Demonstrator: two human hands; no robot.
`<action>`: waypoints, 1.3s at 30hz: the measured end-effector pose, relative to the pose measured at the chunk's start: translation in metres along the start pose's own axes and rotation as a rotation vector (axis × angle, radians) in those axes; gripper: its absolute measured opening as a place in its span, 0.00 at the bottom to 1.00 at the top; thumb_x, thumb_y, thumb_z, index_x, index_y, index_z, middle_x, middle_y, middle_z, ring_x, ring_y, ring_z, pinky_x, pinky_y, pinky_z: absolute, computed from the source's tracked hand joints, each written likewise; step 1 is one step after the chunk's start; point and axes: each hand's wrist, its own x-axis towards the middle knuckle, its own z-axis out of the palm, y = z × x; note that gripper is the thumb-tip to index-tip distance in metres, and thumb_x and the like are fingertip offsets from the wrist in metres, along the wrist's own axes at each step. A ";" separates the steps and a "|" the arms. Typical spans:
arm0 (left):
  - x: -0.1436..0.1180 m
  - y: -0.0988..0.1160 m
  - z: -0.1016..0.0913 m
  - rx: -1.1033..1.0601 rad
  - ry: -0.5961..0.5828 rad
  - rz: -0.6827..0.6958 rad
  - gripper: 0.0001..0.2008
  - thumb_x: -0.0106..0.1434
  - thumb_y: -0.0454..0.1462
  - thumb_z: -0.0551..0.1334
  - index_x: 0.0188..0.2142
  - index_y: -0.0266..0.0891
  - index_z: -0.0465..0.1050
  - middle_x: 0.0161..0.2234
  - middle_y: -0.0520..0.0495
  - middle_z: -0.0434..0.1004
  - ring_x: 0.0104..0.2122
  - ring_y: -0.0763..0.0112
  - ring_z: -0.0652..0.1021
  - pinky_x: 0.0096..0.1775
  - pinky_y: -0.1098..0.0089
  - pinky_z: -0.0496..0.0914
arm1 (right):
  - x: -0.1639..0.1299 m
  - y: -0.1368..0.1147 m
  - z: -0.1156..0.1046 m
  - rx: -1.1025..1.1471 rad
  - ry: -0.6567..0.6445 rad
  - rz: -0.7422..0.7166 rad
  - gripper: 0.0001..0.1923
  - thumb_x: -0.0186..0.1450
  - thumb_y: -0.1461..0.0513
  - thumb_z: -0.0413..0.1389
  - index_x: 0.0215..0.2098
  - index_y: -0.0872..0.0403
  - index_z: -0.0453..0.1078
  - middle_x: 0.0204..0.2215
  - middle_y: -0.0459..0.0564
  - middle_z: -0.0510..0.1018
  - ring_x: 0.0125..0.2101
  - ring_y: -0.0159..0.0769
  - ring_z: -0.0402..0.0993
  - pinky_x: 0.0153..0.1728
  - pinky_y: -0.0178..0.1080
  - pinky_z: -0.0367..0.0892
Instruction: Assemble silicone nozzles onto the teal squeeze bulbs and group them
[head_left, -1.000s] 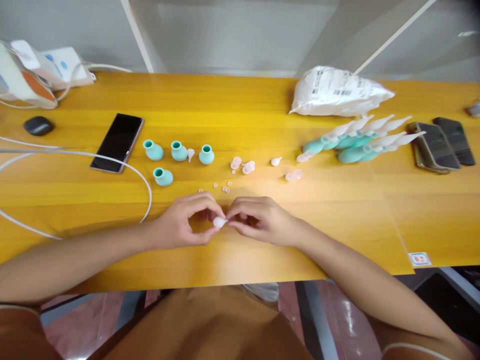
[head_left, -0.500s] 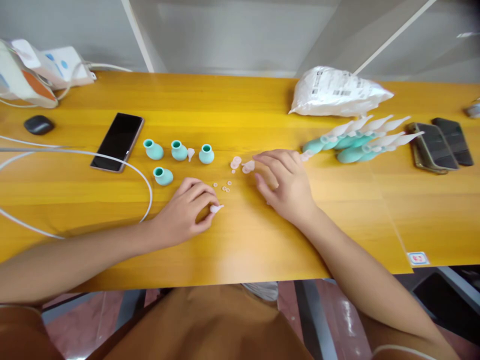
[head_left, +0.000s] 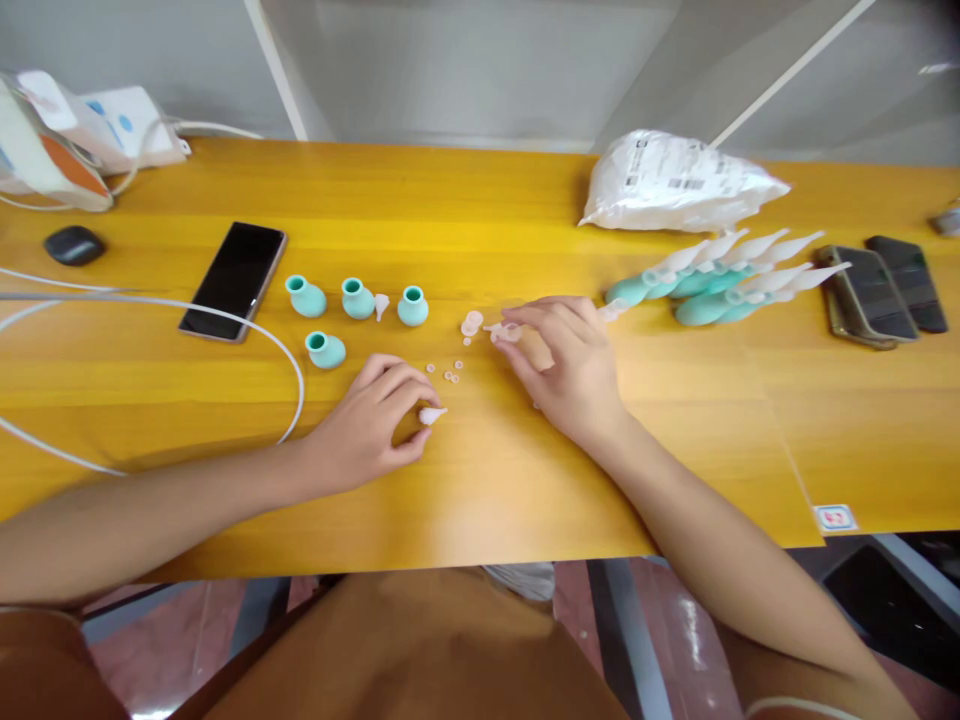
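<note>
My left hand point(head_left: 373, 417) rests on the yellow table point(head_left: 480, 220) and pinches a small translucent nozzle tip point(head_left: 432, 414) between thumb and fingers. My right hand point(head_left: 564, 360) reaches forward and closes its fingertips on a clear plastic piece point(head_left: 504, 331) among the loose pale parts. Another clear piece point(head_left: 472, 323) lies just left of it. Several tiny rings point(head_left: 451, 375) lie between my hands. Several teal bulbs point(head_left: 358, 300) stand to the left, with a small nozzle point(head_left: 382, 305) between two of them.
A pile of assembled teal bulbs with long clear tips point(head_left: 720, 275) lies at the right, a white plastic bag point(head_left: 675, 185) behind it. Two phones point(head_left: 881, 285) lie far right, a black phone point(head_left: 234, 280) left, with white cables point(head_left: 150, 305) and a dark mouse point(head_left: 73, 244).
My hands were together at the table's front holding the nozzle tip. The right hand let go, reached forward to the loose clear parts and now pinches one; the left keeps the tip.
</note>
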 end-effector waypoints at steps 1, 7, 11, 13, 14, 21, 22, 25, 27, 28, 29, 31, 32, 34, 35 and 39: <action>0.000 0.001 -0.001 -0.010 0.023 0.003 0.13 0.71 0.33 0.68 0.53 0.43 0.74 0.52 0.44 0.83 0.55 0.52 0.75 0.60 0.52 0.71 | 0.000 -0.003 -0.004 0.037 0.027 0.016 0.10 0.78 0.59 0.63 0.57 0.47 0.78 0.49 0.55 0.88 0.52 0.53 0.83 0.55 0.57 0.76; -0.003 0.001 -0.005 -0.114 0.226 0.171 0.13 0.73 0.35 0.68 0.55 0.46 0.75 0.45 0.47 0.86 0.45 0.60 0.83 0.54 0.55 0.74 | -0.009 -0.030 -0.018 0.699 -0.153 0.178 0.16 0.74 0.57 0.71 0.57 0.48 0.77 0.43 0.51 0.88 0.35 0.38 0.84 0.36 0.43 0.80; -0.007 -0.002 0.002 -0.178 0.103 0.362 0.23 0.75 0.44 0.72 0.65 0.45 0.74 0.46 0.44 0.87 0.41 0.62 0.83 0.47 0.63 0.77 | -0.021 -0.049 -0.009 1.105 -0.486 0.203 0.18 0.70 0.56 0.75 0.53 0.50 0.76 0.39 0.47 0.88 0.33 0.33 0.86 0.35 0.36 0.81; -0.008 -0.002 0.004 -0.139 0.048 0.423 0.23 0.77 0.46 0.71 0.66 0.42 0.73 0.45 0.43 0.86 0.40 0.62 0.82 0.45 0.64 0.78 | -0.025 -0.055 -0.004 1.185 -0.569 0.229 0.17 0.69 0.57 0.76 0.49 0.50 0.75 0.37 0.45 0.88 0.34 0.33 0.87 0.35 0.35 0.81; -0.008 -0.002 0.004 -0.117 0.026 0.439 0.21 0.79 0.45 0.69 0.66 0.41 0.74 0.44 0.43 0.86 0.40 0.62 0.82 0.45 0.64 0.78 | -0.026 -0.057 -0.001 1.196 -0.594 0.246 0.18 0.68 0.57 0.76 0.46 0.50 0.74 0.36 0.44 0.87 0.33 0.32 0.86 0.35 0.35 0.80; -0.005 0.003 0.004 -0.178 -0.001 0.462 0.06 0.79 0.35 0.66 0.54 0.41 0.77 0.42 0.43 0.84 0.40 0.64 0.83 0.45 0.66 0.79 | -0.024 -0.057 -0.002 1.244 -0.675 0.307 0.20 0.67 0.54 0.77 0.46 0.50 0.73 0.34 0.44 0.85 0.33 0.32 0.83 0.37 0.36 0.80; -0.005 0.003 0.005 -0.186 0.003 0.455 0.07 0.78 0.33 0.66 0.53 0.42 0.76 0.42 0.44 0.84 0.40 0.64 0.83 0.45 0.66 0.79 | -0.023 -0.056 -0.004 1.247 -0.667 0.294 0.19 0.70 0.53 0.75 0.47 0.51 0.74 0.36 0.45 0.85 0.34 0.32 0.84 0.39 0.36 0.81; -0.005 0.003 0.007 -0.207 0.000 0.424 0.09 0.76 0.29 0.65 0.51 0.45 0.76 0.41 0.45 0.84 0.41 0.63 0.83 0.48 0.64 0.81 | -0.020 -0.055 -0.009 1.204 -0.617 0.258 0.14 0.80 0.50 0.62 0.50 0.52 0.74 0.39 0.50 0.85 0.37 0.33 0.84 0.40 0.37 0.81; -0.005 0.002 0.006 -0.214 0.002 0.412 0.08 0.76 0.30 0.66 0.49 0.45 0.77 0.41 0.45 0.84 0.42 0.63 0.83 0.50 0.62 0.81 | -0.020 -0.055 -0.011 1.156 -0.593 0.237 0.14 0.84 0.51 0.55 0.51 0.51 0.74 0.39 0.50 0.85 0.36 0.33 0.84 0.38 0.37 0.81; -0.005 0.002 0.006 -0.213 0.005 0.407 0.06 0.76 0.31 0.65 0.48 0.44 0.77 0.41 0.44 0.83 0.42 0.63 0.83 0.51 0.62 0.82 | -0.019 -0.054 -0.011 1.102 -0.571 0.215 0.13 0.85 0.52 0.53 0.52 0.51 0.75 0.39 0.49 0.85 0.34 0.33 0.84 0.37 0.37 0.80; -0.006 0.002 0.006 -0.214 0.006 0.404 0.05 0.76 0.31 0.65 0.47 0.44 0.77 0.42 0.44 0.83 0.43 0.63 0.83 0.52 0.62 0.82 | -0.019 -0.053 -0.011 1.020 -0.533 0.179 0.12 0.85 0.54 0.53 0.51 0.51 0.75 0.38 0.49 0.85 0.34 0.33 0.84 0.37 0.37 0.79; -0.007 0.002 0.006 -0.230 0.018 0.402 0.06 0.76 0.31 0.66 0.47 0.44 0.76 0.44 0.42 0.84 0.43 0.63 0.84 0.52 0.62 0.82 | -0.018 -0.049 -0.010 0.769 -0.411 0.068 0.09 0.84 0.59 0.54 0.51 0.50 0.76 0.40 0.51 0.86 0.36 0.35 0.84 0.39 0.39 0.79; -0.007 0.002 0.006 -0.245 0.025 0.402 0.06 0.76 0.31 0.66 0.48 0.44 0.76 0.45 0.42 0.85 0.43 0.63 0.84 0.53 0.61 0.83 | -0.017 -0.046 -0.009 0.616 -0.351 0.001 0.08 0.83 0.61 0.54 0.52 0.51 0.76 0.43 0.53 0.86 0.40 0.38 0.85 0.42 0.42 0.78; -0.008 0.003 0.006 -0.281 0.051 0.394 0.09 0.74 0.30 0.68 0.49 0.43 0.75 0.46 0.42 0.86 0.43 0.63 0.85 0.55 0.60 0.83 | -0.016 -0.040 -0.006 0.336 -0.285 -0.124 0.11 0.81 0.65 0.54 0.56 0.51 0.78 0.51 0.58 0.87 0.49 0.44 0.86 0.46 0.46 0.77; -0.009 0.003 0.006 -0.300 0.065 0.383 0.10 0.74 0.29 0.69 0.50 0.43 0.75 0.45 0.42 0.86 0.43 0.63 0.85 0.56 0.59 0.83 | -0.016 -0.038 -0.005 0.230 -0.284 -0.172 0.13 0.81 0.65 0.54 0.59 0.51 0.78 0.55 0.60 0.86 0.52 0.47 0.86 0.46 0.48 0.76; -0.007 0.005 0.004 -0.377 0.132 0.330 0.11 0.72 0.29 0.70 0.48 0.43 0.74 0.44 0.43 0.87 0.43 0.65 0.86 0.55 0.63 0.84 | -0.016 -0.032 -0.001 0.038 -0.330 -0.278 0.18 0.81 0.67 0.54 0.65 0.50 0.76 0.64 0.58 0.84 0.57 0.47 0.86 0.45 0.48 0.73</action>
